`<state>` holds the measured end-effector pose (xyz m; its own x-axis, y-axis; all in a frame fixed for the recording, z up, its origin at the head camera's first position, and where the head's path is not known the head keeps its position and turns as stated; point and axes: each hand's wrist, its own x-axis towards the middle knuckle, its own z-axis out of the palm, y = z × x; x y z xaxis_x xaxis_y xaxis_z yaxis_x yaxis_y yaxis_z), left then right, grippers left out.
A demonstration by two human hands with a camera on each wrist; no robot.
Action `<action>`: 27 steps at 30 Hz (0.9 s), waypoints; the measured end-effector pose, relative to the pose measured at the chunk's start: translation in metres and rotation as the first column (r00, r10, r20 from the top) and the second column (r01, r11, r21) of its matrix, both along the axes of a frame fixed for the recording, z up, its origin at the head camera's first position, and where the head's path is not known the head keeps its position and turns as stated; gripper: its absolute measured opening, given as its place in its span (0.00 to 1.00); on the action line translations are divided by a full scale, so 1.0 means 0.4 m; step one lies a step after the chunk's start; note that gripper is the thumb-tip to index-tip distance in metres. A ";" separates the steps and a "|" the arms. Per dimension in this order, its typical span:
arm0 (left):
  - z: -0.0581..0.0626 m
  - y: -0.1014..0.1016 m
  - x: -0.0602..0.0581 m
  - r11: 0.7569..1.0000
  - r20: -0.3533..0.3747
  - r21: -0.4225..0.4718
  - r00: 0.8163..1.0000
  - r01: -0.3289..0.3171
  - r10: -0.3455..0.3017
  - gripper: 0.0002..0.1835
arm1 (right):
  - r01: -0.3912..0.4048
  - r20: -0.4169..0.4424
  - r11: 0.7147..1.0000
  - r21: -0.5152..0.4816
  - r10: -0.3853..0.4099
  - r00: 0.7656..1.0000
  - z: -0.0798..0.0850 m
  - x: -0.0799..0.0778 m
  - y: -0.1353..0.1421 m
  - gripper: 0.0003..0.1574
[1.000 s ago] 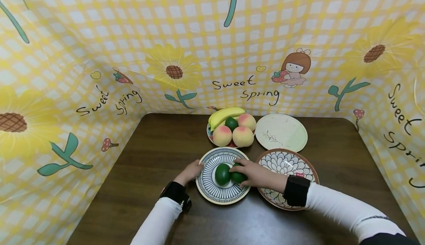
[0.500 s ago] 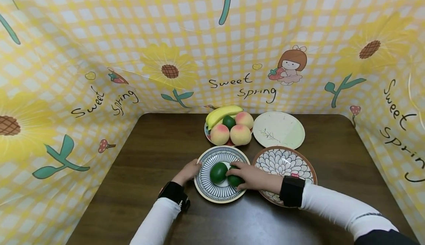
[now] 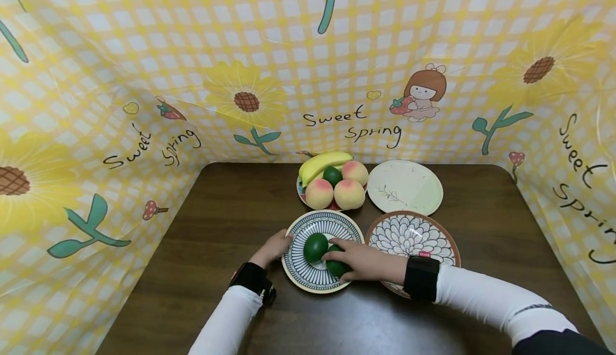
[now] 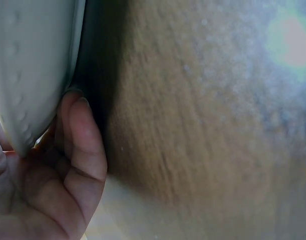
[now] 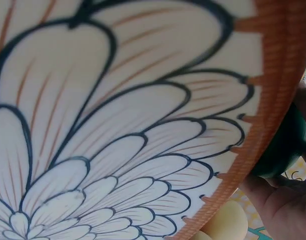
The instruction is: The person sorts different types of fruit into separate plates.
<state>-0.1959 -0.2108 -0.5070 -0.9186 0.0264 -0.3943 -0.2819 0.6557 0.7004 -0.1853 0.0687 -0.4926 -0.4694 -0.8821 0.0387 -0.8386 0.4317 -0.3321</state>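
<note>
In the head view, the left hand (image 3: pixel 277 247) pinches the near-left rim of the striped plate (image 3: pixel 314 285). The right hand (image 3: pixel 360 261) has its fingers curled round one green fruit (image 3: pixel 337 269), on that plate; a second green fruit (image 3: pixel 315 248) sits just beyond its fingertips. The flowered plate (image 3: pixel 409 237) lies under its wrist, the peaches (image 3: pixel 349 194) and bananas (image 3: pixel 324 167) farther ahead. The step looks like handling the held fruit while the plate is steadied; a light grip and a straight lift, if one is wanted, should spare its neighbour a nudge.

In the left wrist view, fingers bend up under the plate's rim; even pressure there should keep it from tipping.

In the right wrist view, the flowered plate hides most of hand and fruit, so the wrist is best kept high over it.
</note>
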 end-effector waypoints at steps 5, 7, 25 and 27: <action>-0.003 -0.001 0.001 1.000 0.013 0.001 1.000 -0.003 0.003 0.20 | 0.019 0.032 1.000 -0.009 -0.019 0.999 0.018 -0.011 0.007 0.39; -0.003 -0.001 0.001 1.000 0.018 0.006 1.000 -0.002 0.002 0.20 | 0.042 0.023 0.999 -0.013 -0.041 0.999 0.040 -0.023 0.008 0.39; -0.004 -0.005 -0.003 0.999 -0.011 -0.037 1.000 0.016 -0.016 0.21 | 0.397 0.118 0.917 -0.027 -0.391 0.913 0.216 -0.377 -0.070 0.41; -0.001 -0.004 -0.003 0.999 -0.013 -0.047 1.000 0.014 -0.014 0.22 | 0.413 0.153 0.911 0.009 -0.409 0.899 0.215 -0.402 -0.084 0.41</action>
